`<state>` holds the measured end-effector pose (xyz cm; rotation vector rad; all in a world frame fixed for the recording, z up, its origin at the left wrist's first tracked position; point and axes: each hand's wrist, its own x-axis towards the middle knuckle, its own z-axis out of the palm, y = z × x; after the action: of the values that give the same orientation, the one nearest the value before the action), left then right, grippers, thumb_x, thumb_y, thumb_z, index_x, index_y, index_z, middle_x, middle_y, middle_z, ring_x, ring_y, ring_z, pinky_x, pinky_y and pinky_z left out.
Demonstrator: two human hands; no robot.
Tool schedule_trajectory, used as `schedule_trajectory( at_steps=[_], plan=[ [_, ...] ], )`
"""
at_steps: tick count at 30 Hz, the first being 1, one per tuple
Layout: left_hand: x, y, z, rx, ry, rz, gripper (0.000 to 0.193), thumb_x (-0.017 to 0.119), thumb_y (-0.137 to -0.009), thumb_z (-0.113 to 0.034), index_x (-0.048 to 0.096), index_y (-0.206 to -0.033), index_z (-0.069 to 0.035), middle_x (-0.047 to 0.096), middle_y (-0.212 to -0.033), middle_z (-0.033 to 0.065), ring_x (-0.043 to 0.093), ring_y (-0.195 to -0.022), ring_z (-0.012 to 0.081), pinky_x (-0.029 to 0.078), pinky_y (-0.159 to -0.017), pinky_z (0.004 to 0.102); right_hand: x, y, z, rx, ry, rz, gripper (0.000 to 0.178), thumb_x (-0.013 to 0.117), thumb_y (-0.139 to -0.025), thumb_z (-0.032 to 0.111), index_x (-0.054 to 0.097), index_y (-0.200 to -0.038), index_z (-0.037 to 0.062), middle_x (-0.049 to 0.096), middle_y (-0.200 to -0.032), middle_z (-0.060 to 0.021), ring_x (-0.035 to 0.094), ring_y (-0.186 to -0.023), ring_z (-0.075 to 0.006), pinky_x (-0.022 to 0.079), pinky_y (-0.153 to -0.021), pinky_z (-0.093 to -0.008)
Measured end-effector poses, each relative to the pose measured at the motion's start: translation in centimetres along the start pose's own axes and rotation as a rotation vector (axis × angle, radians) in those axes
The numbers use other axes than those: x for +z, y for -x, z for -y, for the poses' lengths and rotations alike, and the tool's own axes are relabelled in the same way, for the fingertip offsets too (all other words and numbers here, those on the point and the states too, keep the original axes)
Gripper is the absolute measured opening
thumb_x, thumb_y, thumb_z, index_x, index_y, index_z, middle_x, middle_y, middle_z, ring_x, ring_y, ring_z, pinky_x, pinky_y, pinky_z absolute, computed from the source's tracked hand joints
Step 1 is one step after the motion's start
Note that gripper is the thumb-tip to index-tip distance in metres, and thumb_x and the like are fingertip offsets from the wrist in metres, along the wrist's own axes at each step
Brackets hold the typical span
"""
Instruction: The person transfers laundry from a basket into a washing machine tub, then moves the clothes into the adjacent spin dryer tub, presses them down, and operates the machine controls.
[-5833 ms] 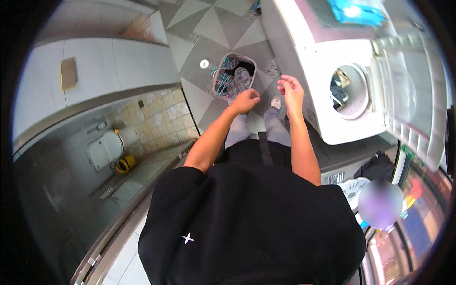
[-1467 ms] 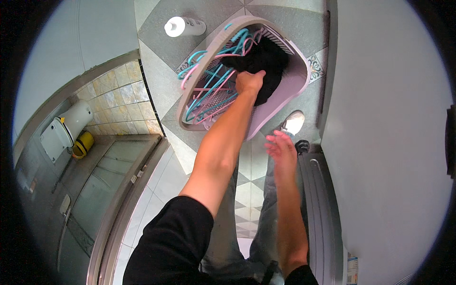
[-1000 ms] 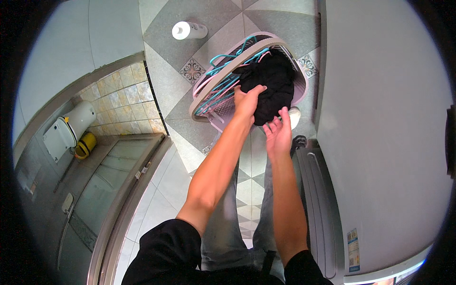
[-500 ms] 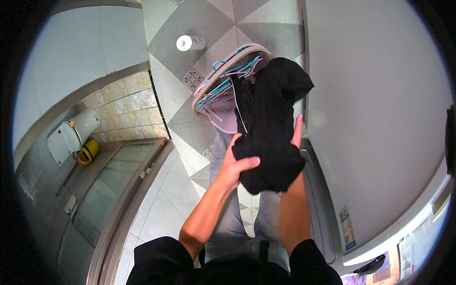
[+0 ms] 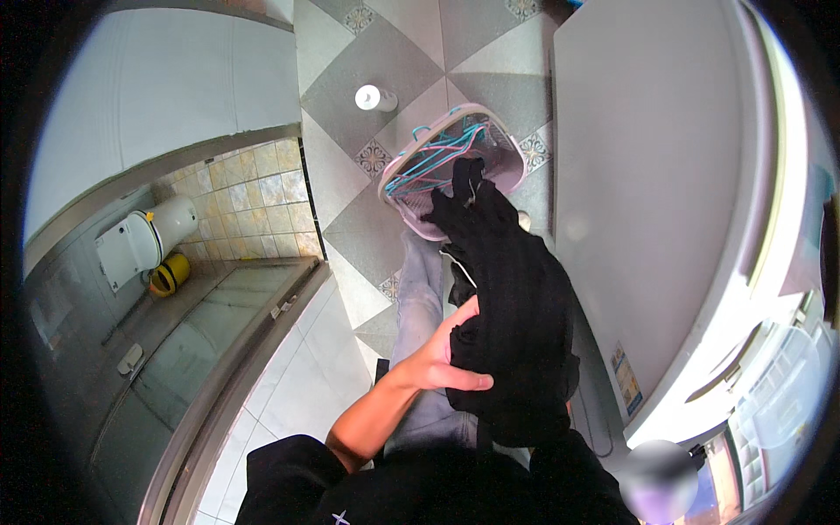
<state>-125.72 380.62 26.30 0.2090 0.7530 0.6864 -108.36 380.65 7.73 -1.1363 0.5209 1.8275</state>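
A black garment (image 5: 525,332) with a thin white cord or trim hangs in front of my body, its far end over the laundry basket. My left hand (image 5: 446,354) is closed on the garment's left side, thumb on top of the cloth. My right hand is hidden under or behind the garment, so its fingers do not show. Past the garment on the floor stands the pink and grey basket (image 5: 516,157). Blue and pink clothes hangers (image 5: 437,162) lie inside it.
A white bottle (image 5: 376,98) stands on the patterned tile floor (image 5: 367,57) beyond the basket. A large grey-white appliance (image 5: 647,175) rises close on my right. To the left are a glass panel (image 5: 192,359), a toilet (image 5: 144,245) and a yellow bin (image 5: 171,276).
The garment has come nearer my body and hangs longer, its far end now dangling over the basket. My right hand has gone out of sight behind it; my left hand keeps its grip.
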Motion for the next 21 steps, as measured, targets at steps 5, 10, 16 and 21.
schedule_trajectory(
  at_steps=[5,10,16,21],
  plan=[
    [2.9,1.5,-3.3,0.18,-0.098,-0.118,0.102,0.078,-0.056,-0.007,0.036,-0.149,0.0,0.051,-0.144,0.012,0.047,-0.135,0.0249,0.032,-0.117,0.0369,2.4,4.5,-0.6,-0.007,0.05,0.043,0.05,0.049,-0.092,0.04,0.064,-0.123,0.0044,0.069,-0.116,-0.0124,0.066,-0.107,-0.0292,0.051,-0.099,-0.0437],
    [3.7,3.7,-5.6,0.364,-0.093,-0.182,0.062,0.077,-0.067,-0.003,0.047,-0.121,-0.007,0.06,-0.114,0.0063,0.059,-0.108,0.0185,0.045,-0.1,0.0336,5.6,9.8,-0.3,-0.099,0.076,0.088,0.047,0.049,-0.091,0.037,0.066,-0.12,0.0043,0.07,-0.114,-0.012,0.067,-0.106,-0.0287,0.052,-0.098,-0.0435],
    [6.3,7.5,-9.1,0.493,-0.311,-0.194,0.067,0.074,-0.067,-0.017,0.047,-0.127,-0.004,0.058,-0.125,0.0118,0.057,-0.117,0.0258,0.044,-0.105,0.0387,12.9,17.0,-0.2,-0.252,0.089,0.141,0.043,0.049,-0.089,0.032,0.068,-0.116,0.0043,0.071,-0.112,-0.0115,0.068,-0.104,-0.0282,0.053,-0.097,-0.0433],
    [13.3,7.8,-12.5,0.511,-0.242,-0.023,0.064,0.071,-0.073,-0.02,0.051,-0.13,-0.001,0.062,-0.124,0.0115,0.06,-0.116,0.0255,0.046,-0.104,0.0388,17.6,23.7,3.8,-0.328,-0.105,0.267,0.039,0.052,-0.087,0.033,0.069,-0.107,0.0037,0.072,-0.107,-0.0122,0.069,-0.102,-0.0267,0.054,-0.096,-0.0401]
  ],
)
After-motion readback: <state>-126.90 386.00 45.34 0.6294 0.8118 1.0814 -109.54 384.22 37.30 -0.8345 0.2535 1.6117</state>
